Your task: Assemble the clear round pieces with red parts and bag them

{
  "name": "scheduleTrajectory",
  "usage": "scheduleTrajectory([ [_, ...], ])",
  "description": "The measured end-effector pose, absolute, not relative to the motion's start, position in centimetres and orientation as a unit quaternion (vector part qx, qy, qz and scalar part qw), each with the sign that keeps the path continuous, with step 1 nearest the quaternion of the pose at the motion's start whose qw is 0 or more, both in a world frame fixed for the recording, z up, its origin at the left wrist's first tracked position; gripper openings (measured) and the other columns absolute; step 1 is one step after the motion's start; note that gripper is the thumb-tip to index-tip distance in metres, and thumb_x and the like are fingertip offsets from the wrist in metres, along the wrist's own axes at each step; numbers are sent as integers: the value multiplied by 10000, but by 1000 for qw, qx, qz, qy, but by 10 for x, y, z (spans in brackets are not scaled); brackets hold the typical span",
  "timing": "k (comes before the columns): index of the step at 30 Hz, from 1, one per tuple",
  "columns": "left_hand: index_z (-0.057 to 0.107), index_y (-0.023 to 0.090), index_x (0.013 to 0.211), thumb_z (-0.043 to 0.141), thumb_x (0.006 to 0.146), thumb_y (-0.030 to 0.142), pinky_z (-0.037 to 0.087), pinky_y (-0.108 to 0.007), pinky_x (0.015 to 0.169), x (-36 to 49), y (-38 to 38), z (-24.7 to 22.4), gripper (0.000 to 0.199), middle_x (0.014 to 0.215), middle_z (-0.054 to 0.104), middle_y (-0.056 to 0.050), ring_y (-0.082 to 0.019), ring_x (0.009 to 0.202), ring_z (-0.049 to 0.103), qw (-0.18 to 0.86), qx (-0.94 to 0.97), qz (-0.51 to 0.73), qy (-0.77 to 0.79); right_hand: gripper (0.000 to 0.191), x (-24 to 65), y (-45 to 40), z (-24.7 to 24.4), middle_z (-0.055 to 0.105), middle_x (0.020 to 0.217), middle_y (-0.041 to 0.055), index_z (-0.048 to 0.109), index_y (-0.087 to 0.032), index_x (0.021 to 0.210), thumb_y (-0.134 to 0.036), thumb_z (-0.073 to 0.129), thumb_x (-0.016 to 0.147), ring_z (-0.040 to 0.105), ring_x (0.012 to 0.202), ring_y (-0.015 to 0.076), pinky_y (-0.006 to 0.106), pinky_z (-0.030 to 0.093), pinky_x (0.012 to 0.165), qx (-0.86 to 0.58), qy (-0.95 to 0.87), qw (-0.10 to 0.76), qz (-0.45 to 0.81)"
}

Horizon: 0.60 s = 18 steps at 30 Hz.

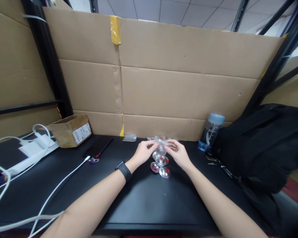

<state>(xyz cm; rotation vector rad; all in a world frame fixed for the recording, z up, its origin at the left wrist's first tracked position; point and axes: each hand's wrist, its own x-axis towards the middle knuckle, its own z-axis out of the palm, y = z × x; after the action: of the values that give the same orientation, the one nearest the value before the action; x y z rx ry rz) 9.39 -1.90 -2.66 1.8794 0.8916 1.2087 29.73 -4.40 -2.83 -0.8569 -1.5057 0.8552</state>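
My left hand and my right hand come together at the middle of the black table, thumbs and fingers closed. Between them they pinch a small clear plastic bag; what is in it is hard to make out. Just in front of the fingers lie several shiny round metal pieces with red centres, the nearest piece tilted against its neighbours. Behind the fingers, more clear packets with red spots are partly hidden by my hands.
At the left are a small open cardboard box, a phone on a white cable, and a power strip. A water bottle and a black backpack stand at the right. A cardboard wall closes off the back.
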Motion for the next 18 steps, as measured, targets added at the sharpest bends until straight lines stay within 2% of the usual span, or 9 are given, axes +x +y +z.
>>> scheduleTrajectory([
  [4, 705, 149, 1081, 662, 881, 420, 570, -342, 843, 93, -18, -27, 339, 930, 769, -94, -225, 892, 729, 394, 712, 480, 327, 349, 296, -44, -30, 729, 834, 62, 689, -192, 828, -532, 760, 787, 692, 759, 219, 345, 563, 755, -380, -642, 561, 359],
  [7, 573, 184, 1215, 720, 842, 327, 570, -317, 821, 94, -17, -29, 425, 897, 749, -62, -192, 862, 734, 407, 691, 504, 320, 381, 296, -43, -31, 716, 781, 55, 661, -197, 857, -558, 758, 780, 678, 675, 209, 327, 555, 661, -385, -604, 583, 384],
  [9, 525, 203, 1209, 714, 843, 296, 566, -295, 805, 95, -18, -29, 422, 901, 739, -50, -176, 858, 731, 406, 681, 523, 311, 400, 296, -42, -31, 704, 767, 26, 619, -217, 928, -516, 808, 741, 674, 630, 194, 311, 548, 625, -375, -577, 604, 401],
  [12, 591, 191, 1088, 681, 862, 293, 557, -277, 797, 95, -19, -28, 264, 972, 733, -65, -172, 880, 718, 377, 706, 519, 300, 416, 296, -42, -31, 717, 845, 15, 572, -238, 925, -454, 848, 701, 675, 595, 174, 304, 547, 612, -364, -564, 622, 403],
  [15, 705, 166, 1009, 620, 891, 294, 552, -286, 774, 92, -19, -26, 194, 964, 744, -73, -172, 808, 698, 331, 753, 471, 320, 324, 298, -42, -30, 741, 959, 69, 644, -205, 823, -461, 816, 723, 681, 608, 178, 327, 559, 641, -385, -588, 599, 383],
  [16, 728, 162, 1048, 599, 901, 295, 551, -294, 763, 91, -19, -26, 236, 922, 750, -70, -174, 774, 691, 319, 764, 453, 331, 309, 299, -42, -30, 748, 968, 81, 687, -195, 840, -460, 805, 733, 685, 621, 187, 336, 563, 652, -394, -597, 588, 378],
  [18, 697, 165, 1227, 582, 908, 291, 551, -308, 759, 89, -19, -26, 362, 848, 753, -57, -182, 741, 686, 305, 777, 426, 349, 359, 301, -42, -30, 760, 968, 88, 745, -184, 989, -440, 798, 742, 696, 652, 205, 348, 571, 671, -405, -606, 571, 379],
])
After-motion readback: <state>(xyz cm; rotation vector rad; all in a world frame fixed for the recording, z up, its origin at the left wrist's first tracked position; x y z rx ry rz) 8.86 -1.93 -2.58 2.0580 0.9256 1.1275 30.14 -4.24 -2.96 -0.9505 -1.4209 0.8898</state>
